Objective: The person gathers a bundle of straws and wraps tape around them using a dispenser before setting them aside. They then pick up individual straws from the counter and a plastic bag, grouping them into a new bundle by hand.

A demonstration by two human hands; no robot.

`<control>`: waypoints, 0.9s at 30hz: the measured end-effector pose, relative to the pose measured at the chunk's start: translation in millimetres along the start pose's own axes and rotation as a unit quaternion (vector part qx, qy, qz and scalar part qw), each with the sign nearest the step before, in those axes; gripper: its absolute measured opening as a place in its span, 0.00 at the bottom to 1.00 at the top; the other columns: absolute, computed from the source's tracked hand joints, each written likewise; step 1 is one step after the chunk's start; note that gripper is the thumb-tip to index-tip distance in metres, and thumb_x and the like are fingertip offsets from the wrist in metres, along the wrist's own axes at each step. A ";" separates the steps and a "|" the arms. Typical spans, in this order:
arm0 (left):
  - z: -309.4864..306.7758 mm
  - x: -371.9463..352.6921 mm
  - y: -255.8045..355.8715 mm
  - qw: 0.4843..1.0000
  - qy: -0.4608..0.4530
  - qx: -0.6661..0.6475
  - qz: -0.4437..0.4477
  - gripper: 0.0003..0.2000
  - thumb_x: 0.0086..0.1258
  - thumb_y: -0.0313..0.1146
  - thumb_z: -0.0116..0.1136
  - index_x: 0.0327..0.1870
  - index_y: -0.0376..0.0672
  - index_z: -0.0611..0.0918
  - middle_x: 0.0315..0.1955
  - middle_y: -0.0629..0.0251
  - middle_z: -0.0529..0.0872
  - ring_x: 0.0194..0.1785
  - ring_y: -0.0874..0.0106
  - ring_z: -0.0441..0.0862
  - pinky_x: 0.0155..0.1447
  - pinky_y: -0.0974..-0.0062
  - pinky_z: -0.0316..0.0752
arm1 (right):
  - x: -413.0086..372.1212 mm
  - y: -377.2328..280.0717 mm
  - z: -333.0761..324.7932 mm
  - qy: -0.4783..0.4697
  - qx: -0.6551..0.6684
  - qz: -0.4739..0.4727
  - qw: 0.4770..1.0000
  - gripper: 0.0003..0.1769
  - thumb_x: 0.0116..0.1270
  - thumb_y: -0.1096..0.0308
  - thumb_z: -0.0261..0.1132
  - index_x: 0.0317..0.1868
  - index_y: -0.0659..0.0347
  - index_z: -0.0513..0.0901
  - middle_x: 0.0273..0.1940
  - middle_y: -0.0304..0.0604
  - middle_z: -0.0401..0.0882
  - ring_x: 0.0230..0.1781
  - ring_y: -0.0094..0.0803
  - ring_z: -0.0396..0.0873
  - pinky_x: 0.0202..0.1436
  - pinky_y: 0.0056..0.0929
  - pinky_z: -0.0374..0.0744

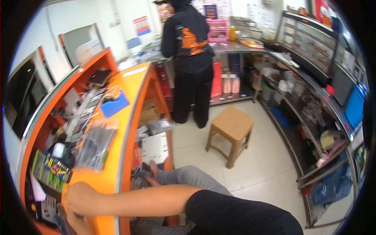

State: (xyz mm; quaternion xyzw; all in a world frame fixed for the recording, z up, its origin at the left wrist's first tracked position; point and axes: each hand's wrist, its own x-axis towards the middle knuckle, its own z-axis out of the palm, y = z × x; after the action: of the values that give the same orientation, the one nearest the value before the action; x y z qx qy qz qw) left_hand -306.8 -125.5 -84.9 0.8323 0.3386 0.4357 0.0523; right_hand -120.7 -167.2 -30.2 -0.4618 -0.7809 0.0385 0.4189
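My right hand (80,198) is curled, at the near left end of the orange counter (105,184), my arm stretched across in a black sleeve. Just below it, my left hand (78,224) shows only in part at the bottom edge. A small dark bit shows between the two hands; I cannot tell what they hold. Beside them lies a dark object (62,221), close to a black panel with buttons (49,209). Ahead of my right hand lies a clear plastic bag of long dark pieces (96,145). A blue tape dispenser (114,103) stands farther along the counter.
A person in black (192,58) stands at the back counter, facing away. A brown stool (231,123) stands on the tiled floor. Metal shelves (297,117) with bags and containers line the right side, under a glass display case (307,43). My legs (192,176) are beside the counter.
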 end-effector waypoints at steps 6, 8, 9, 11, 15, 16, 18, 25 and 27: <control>-4.3 -0.4 30.3 0.991 -0.035 0.104 -0.072 0.08 0.54 0.22 0.67 0.30 0.35 0.77 0.22 0.51 0.80 0.27 0.54 0.80 0.33 0.61 0.71 | -10.8 19.0 11.2 0.121 0.071 -0.062 0.988 0.11 0.59 0.61 0.65 0.28 0.62 0.83 0.29 0.50 0.82 0.32 0.50 0.83 0.36 0.47 0.81; -4.7 1.8 32.4 0.989 -0.033 0.131 -0.063 0.08 0.54 0.24 0.67 0.30 0.36 0.78 0.25 0.47 0.82 0.30 0.45 0.79 0.34 0.60 0.73 | -15.1 19.4 8.6 0.154 0.098 -0.071 0.981 0.14 0.62 0.60 0.66 0.28 0.63 0.81 0.29 0.49 0.80 0.34 0.49 0.83 0.37 0.48 0.80; -4.4 2.8 33.7 0.988 -0.035 0.138 -0.061 0.08 0.54 0.24 0.67 0.30 0.36 0.78 0.25 0.47 0.82 0.31 0.46 0.80 0.35 0.59 0.74 | -16.9 20.0 3.8 0.136 0.101 -0.059 0.984 0.15 0.64 0.59 0.66 0.29 0.63 0.81 0.30 0.49 0.81 0.34 0.48 0.83 0.37 0.47 0.80; -3.8 5.0 36.2 0.987 -0.043 0.148 -0.051 0.07 0.54 0.25 0.68 0.30 0.36 0.79 0.26 0.47 0.83 0.32 0.46 0.82 0.36 0.57 0.75 | -20.0 24.3 -8.3 0.103 0.102 -0.031 0.989 0.16 0.67 0.57 0.65 0.31 0.63 0.82 0.32 0.49 0.82 0.35 0.48 0.83 0.38 0.46 0.81; -6.4 4.6 30.2 0.976 -0.111 0.163 -0.092 0.08 0.54 0.26 0.69 0.31 0.37 0.81 0.27 0.47 0.84 0.33 0.47 0.83 0.39 0.57 0.77 | -6.8 61.9 -38.0 0.188 0.098 -0.012 0.977 0.17 0.69 0.55 0.66 0.35 0.63 0.84 0.34 0.49 0.83 0.36 0.47 0.83 0.41 0.42 0.80; -6.0 5.0 28.7 0.976 -0.112 0.163 -0.091 0.09 0.53 0.25 0.70 0.32 0.37 0.81 0.28 0.47 0.84 0.34 0.47 0.83 0.39 0.58 0.77 | -1.0 75.7 -55.6 0.186 0.111 0.009 0.976 0.17 0.67 0.55 0.67 0.35 0.63 0.84 0.33 0.49 0.83 0.37 0.48 0.83 0.41 0.44 0.80; -3.6 6.1 27.0 0.975 -0.115 0.167 -0.085 0.10 0.52 0.25 0.70 0.33 0.37 0.81 0.28 0.47 0.84 0.34 0.48 0.83 0.39 0.58 0.77 | 6.4 107.7 -87.5 0.249 0.103 0.032 0.963 0.16 0.68 0.56 0.67 0.35 0.64 0.84 0.33 0.50 0.84 0.36 0.45 0.83 0.41 0.41 0.79; 5.0 4.5 27.2 0.969 -0.131 0.206 -0.047 0.11 0.52 0.26 0.70 0.35 0.39 0.82 0.27 0.49 0.84 0.34 0.48 0.83 0.40 0.55 0.77 | 20.7 303.3 -172.2 0.345 -0.048 0.221 0.911 0.19 0.69 0.61 0.66 0.52 0.68 0.82 0.47 0.55 0.86 0.48 0.44 0.85 0.54 0.37 0.81; 6.1 4.2 27.5 0.964 -0.132 0.228 -0.038 0.11 0.51 0.26 0.71 0.36 0.40 0.82 0.28 0.50 0.84 0.35 0.49 0.83 0.41 0.55 0.77 | 15.0 350.4 -176.5 0.324 -0.087 0.275 0.901 0.27 0.67 0.61 0.65 0.62 0.68 0.77 0.53 0.59 0.85 0.54 0.46 0.84 0.59 0.37 0.80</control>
State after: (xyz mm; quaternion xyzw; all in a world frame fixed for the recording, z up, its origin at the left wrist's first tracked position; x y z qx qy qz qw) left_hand -286.3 -142.6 -75.3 0.8590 0.4502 0.2307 -0.0785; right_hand 239.1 -13.7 -63.5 -0.6802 -0.4442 -0.0675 0.5792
